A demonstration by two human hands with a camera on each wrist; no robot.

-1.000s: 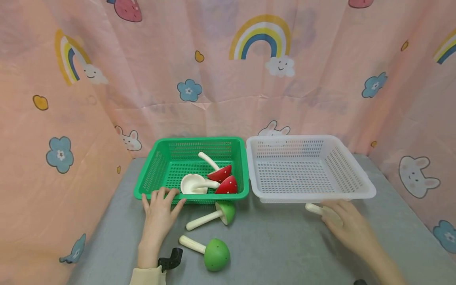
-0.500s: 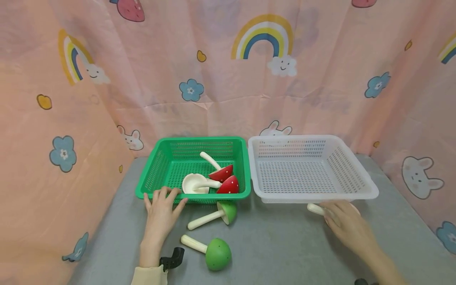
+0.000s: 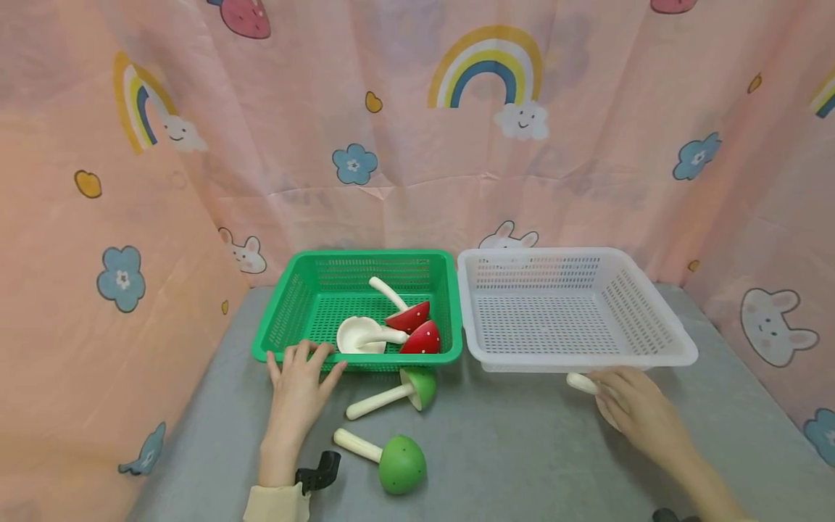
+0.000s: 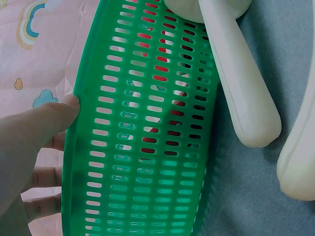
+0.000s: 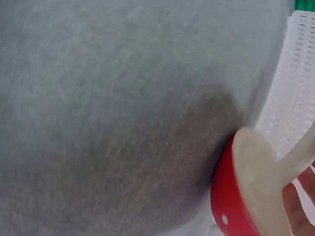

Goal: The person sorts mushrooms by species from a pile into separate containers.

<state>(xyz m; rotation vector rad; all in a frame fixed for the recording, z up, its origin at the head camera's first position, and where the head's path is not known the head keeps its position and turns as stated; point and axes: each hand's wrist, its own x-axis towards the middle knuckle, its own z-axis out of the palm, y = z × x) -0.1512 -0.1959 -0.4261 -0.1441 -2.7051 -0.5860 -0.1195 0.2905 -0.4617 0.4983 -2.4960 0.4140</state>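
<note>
My left hand (image 3: 296, 399) grips the front rim of the green basket (image 3: 355, 257), thumb outside and fingers over the edge, as the left wrist view shows. Inside lie several toy mushrooms: red dotted caps (image 3: 422, 338) with pale stems, one with its pale underside (image 3: 352, 335) up. Just in front of the white basket (image 3: 580, 360), my right hand (image 3: 639, 417) holds another toy mushroom by its pale stem (image 3: 583, 383). In the right wrist view its red dotted cap (image 5: 227, 194) shows near the grey tabletop; whether it touches is unclear.
Two green toy mushrooms lie before the green basket, one close to its wall (image 3: 424, 389) and one nearer me (image 3: 401, 465). The baskets stand side by side against a pink printed curtain (image 3: 417, 196). Grey cloth (image 3: 509, 449) covers the table.
The head view has shifted slightly, so everything appears a little further right. My right hand keeps the red mushroom near the white basket, its cap now mostly hidden. My left hand stays on the rim.
</note>
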